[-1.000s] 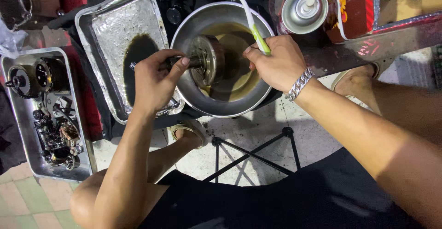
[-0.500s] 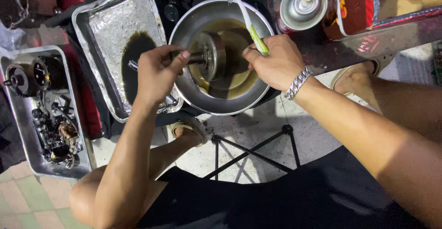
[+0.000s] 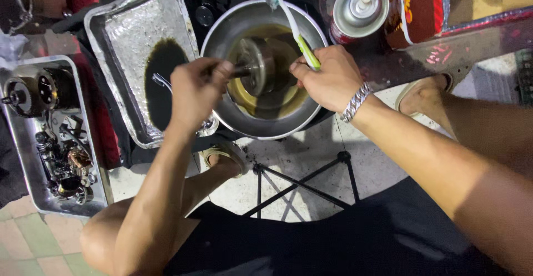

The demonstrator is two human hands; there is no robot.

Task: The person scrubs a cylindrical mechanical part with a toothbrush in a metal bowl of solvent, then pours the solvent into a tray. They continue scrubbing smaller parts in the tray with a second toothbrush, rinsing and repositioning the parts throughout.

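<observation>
Far left, a steel tray (image 3: 22,159) of dark engine parts (image 3: 61,154). Next, a foil tray (image 3: 119,37) with a black oil pool (image 3: 161,81). Left hand (image 3: 197,90) reaching in from below, forearm angled up, fingers curled tight round the shaft of a round metal part (image 3: 258,65) — held over the murky liquid in the steel bowl (image 3: 222,31). Right hand (image 3: 327,79), braceleted, fisted about a green-and-white toothbrush (image 3: 291,26), bristles pointing up and away over the bowl's far rim. Spray can (image 3: 358,9) just beyond, upper right.
</observation>
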